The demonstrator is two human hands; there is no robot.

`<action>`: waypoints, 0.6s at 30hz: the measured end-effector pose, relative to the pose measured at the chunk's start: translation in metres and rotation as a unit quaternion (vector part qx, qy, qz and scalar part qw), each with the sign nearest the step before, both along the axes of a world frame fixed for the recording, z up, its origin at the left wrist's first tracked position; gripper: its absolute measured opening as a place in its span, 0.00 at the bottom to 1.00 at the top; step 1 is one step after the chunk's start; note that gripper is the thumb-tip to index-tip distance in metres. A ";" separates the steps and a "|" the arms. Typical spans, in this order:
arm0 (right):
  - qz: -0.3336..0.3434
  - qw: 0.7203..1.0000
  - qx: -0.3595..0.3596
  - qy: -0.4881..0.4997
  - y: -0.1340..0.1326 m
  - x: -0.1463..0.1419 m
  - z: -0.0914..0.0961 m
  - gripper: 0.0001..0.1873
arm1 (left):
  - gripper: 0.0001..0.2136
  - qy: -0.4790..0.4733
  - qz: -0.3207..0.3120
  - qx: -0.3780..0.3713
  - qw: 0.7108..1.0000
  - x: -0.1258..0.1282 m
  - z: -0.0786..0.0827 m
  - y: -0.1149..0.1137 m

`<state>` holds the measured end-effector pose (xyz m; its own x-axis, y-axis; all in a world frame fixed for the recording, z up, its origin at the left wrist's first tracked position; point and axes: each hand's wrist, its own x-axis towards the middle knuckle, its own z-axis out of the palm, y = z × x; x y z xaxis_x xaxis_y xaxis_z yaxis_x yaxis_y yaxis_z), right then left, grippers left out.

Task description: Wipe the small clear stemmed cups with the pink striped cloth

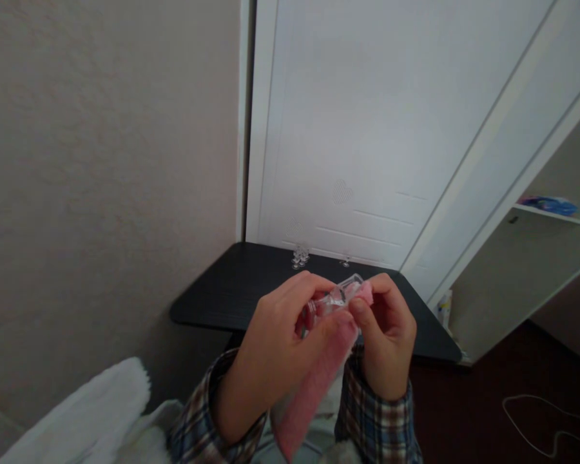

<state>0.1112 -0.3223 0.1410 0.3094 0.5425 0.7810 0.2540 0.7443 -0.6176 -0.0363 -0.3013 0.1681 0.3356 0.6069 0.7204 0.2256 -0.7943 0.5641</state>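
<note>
Your left hand (pixel 283 341) has its grip around a clear piece (pixel 352 285); your right hand (pixel 390 335) pinches a pink cloth (pixel 302 403) against it, before the black worktop (pixel 222 283).

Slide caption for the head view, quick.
Left hand holds a clear object while right hand pinches pink cloth against it, at a black table.

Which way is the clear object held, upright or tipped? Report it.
Tipped: the clear object slants upward from left hand toward right hand.
</note>
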 end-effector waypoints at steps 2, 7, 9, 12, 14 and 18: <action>-0.008 1.000 -0.004 0.006 -0.001 0.000 -0.001 0.08 | 0.04 0.002 -0.003 0.032 0.999 0.001 -0.001 0.002; -0.020 1.000 -0.014 0.003 0.000 0.000 -0.002 0.08 | 0.05 0.006 0.029 0.074 0.997 0.000 -0.006 0.007; -0.025 1.000 -0.010 -0.001 0.000 0.001 -0.003 0.07 | 0.04 0.001 0.044 0.068 0.997 -0.001 -0.007 0.008; -0.036 0.999 0.008 -0.002 0.001 0.002 -0.003 0.07 | 0.03 -0.010 0.047 0.047 0.998 -0.002 -0.007 0.007; -0.046 0.999 0.024 0.001 0.002 0.004 -0.004 0.07 | 0.03 -0.021 0.045 0.026 0.998 -0.003 -0.006 0.005; -0.061 0.996 0.060 -0.002 0.001 0.005 -0.003 0.05 | 0.03 -0.031 0.042 -0.019 0.998 -0.003 -0.003 0.004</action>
<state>0.1165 -0.3209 0.1376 0.3634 0.4031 0.8399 0.3499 0.7765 -0.5240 -0.0398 -0.2974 0.1649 0.2383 0.6587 0.7137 0.2548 -0.7515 0.6085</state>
